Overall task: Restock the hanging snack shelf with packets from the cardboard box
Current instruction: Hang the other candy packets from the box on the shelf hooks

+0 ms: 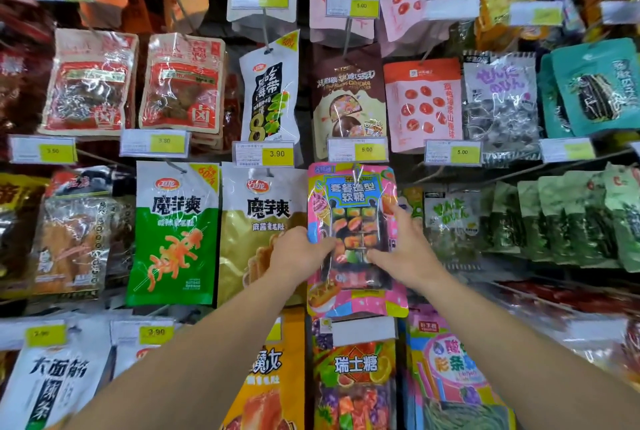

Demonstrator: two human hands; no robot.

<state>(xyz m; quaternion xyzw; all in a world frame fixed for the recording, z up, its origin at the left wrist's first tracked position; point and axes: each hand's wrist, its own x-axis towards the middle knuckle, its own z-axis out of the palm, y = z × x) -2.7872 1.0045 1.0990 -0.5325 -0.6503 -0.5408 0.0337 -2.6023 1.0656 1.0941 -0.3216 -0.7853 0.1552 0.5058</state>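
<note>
A pink packet (356, 239) is held against the snack shelf (450, 166), between a gold packet (256, 232) and green packets (519, 218). Its left edge is gripped by the left hand (298, 253); its right edge by the right hand (403, 249). Its top lies just under a price tag (357, 149).

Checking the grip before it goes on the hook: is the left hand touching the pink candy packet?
Touching. The head view shows the left hand with its thumb lying across the front of the pink candy packet at its left edge.
</note>
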